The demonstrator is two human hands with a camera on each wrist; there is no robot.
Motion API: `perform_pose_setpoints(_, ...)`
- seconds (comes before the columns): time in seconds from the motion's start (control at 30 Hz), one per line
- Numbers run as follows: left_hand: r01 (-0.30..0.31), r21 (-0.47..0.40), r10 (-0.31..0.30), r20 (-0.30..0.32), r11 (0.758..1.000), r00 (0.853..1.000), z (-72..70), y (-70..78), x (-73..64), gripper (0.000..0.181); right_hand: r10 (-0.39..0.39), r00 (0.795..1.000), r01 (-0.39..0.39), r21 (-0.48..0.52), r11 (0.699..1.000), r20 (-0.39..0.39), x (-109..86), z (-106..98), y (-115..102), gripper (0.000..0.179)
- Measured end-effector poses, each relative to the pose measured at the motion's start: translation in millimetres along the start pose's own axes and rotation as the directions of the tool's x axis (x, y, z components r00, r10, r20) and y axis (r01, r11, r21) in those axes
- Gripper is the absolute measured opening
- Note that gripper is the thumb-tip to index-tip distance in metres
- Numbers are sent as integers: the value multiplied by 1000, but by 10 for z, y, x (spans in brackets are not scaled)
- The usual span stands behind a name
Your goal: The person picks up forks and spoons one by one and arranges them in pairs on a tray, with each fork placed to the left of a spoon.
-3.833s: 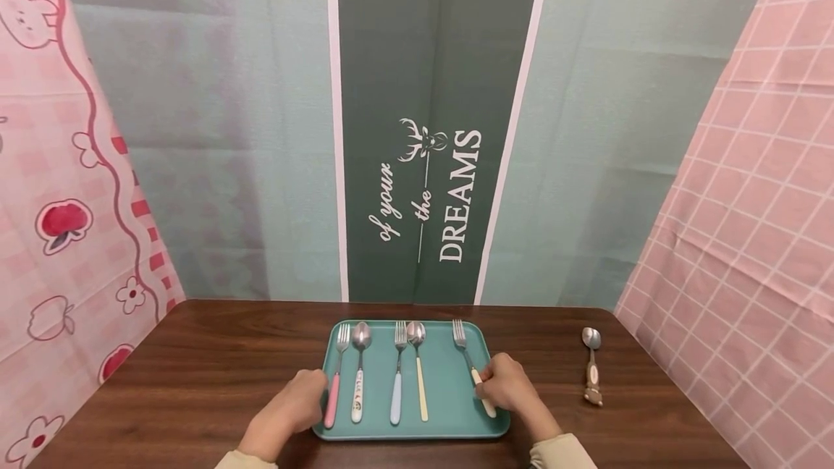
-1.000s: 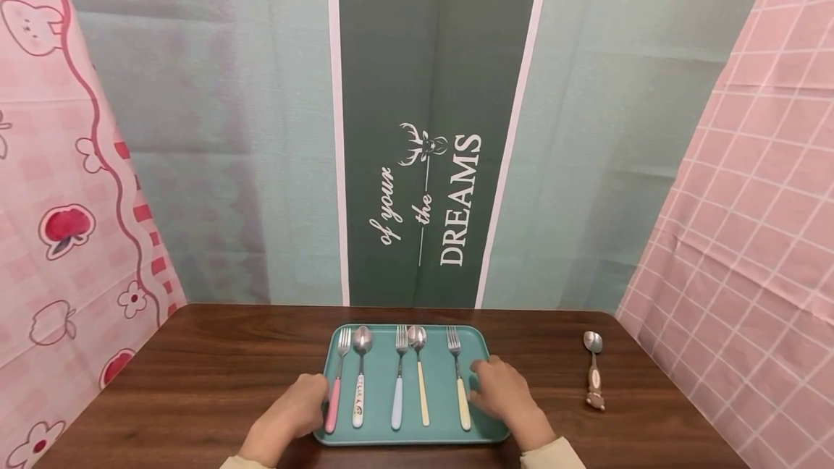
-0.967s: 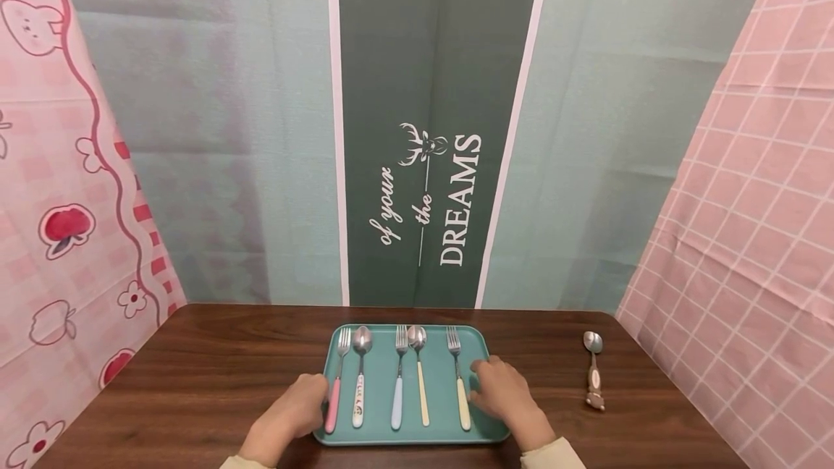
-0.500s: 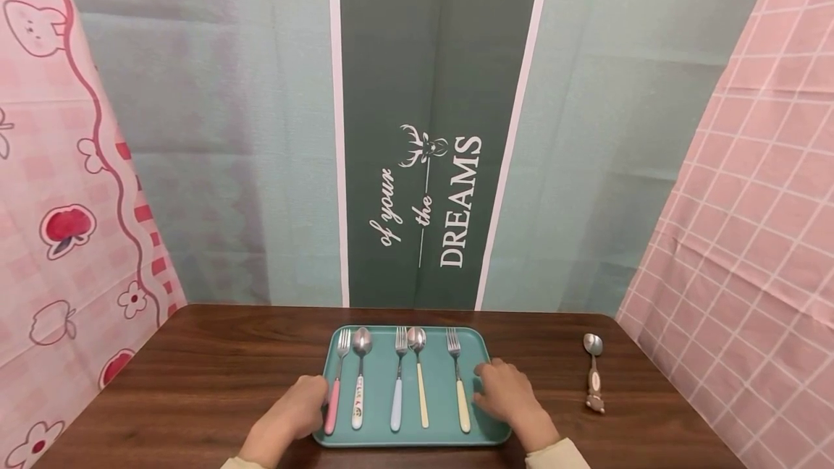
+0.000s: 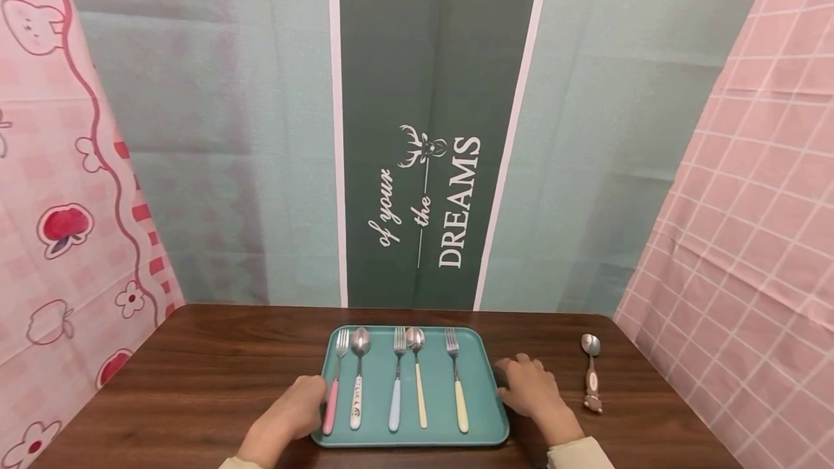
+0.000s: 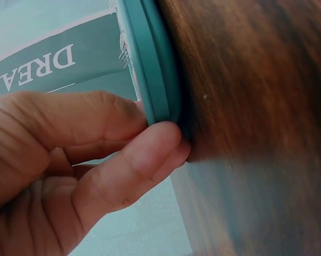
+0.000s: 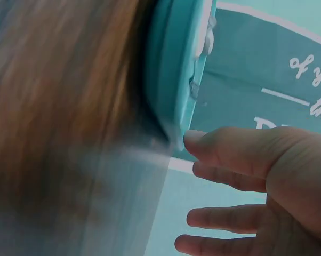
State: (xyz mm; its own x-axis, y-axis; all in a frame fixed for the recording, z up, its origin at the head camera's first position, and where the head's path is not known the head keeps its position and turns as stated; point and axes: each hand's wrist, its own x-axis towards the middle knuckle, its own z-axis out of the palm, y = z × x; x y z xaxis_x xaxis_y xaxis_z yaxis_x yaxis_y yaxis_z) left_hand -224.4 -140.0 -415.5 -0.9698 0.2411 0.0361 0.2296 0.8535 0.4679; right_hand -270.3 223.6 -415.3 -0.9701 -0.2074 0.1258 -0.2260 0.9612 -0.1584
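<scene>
My left hand [image 5: 298, 405] pinches the left rim of a teal tray [image 5: 439, 436]; the left wrist view shows thumb and fingers on its edge. On the tray lie, left to right, a pink-handled fork [image 5: 331, 405], a spoon with a patterned white handle [image 5: 356, 400], a blue-handled fork [image 5: 395, 404], a spoon with a slim yellow handle [image 5: 420, 393] and a yellow-handled fork [image 5: 460, 405]. My right hand [image 5: 533, 393] is just off the tray's right side, fingers spread and holding nothing. Farther right, a spoon with a brown bear handle [image 5: 592, 380] lies on the table.
The brown wooden table [image 5: 215, 360] extends around the tray. A green curtain [image 5: 417, 56] with white lettering hangs behind it. Pink cloths stand at the left [image 5: 65, 165] and the right [image 5: 749, 201].
The right hand earlier held the yellow-handled fork, which now lies straighter and farther left on the tray. That hand has since moved right, off the tray. The left hand stays put.
</scene>
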Motion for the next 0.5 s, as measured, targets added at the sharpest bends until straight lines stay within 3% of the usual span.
perform_pose_setpoints(0.2,23,-9,-22,22,1000,1000,4,0,5,22,55,998,-55,-31,998,6,-45,-8,163,37)
perform_pose_setpoints(0.5,-14,-7,14,-15,1000,1000,24,-11,4,24,114,993,-114,-65,991,-12,-95,-43,448,40)
